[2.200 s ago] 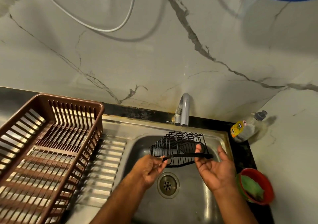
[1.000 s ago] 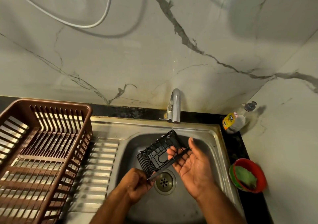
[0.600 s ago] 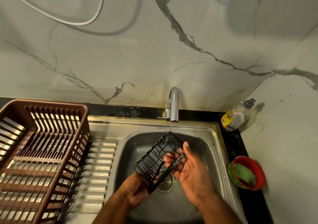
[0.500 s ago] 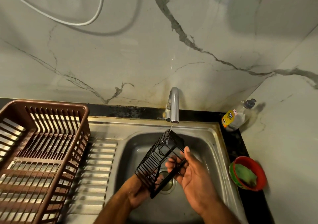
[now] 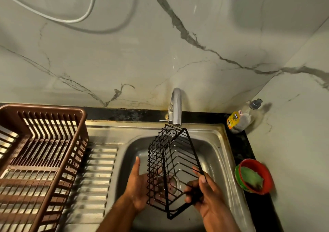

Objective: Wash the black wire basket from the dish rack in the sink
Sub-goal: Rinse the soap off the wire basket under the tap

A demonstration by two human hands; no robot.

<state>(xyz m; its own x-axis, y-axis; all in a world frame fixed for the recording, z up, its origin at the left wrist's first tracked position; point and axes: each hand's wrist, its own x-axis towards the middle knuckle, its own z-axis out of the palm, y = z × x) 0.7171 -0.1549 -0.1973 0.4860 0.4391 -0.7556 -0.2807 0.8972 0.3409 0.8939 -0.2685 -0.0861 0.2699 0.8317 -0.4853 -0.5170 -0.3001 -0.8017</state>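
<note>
Black wire basket (image 5: 170, 167) is held tilted on end over the sink (image 5: 220, 153), its top corner just under the tap (image 5: 176, 107). Left hand (image 5: 138, 183) lies against its left side, fingers straight, thumb up; right hand (image 5: 204, 194) has its grip curled round the lower right frame. Brown dish rack (image 5: 41, 153) sits well left of both hands on the worktop.

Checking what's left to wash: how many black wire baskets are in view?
1. The black wire basket is held over the sink under the tap, between the left hand and right hand. The brown dish rack shows none.
</note>
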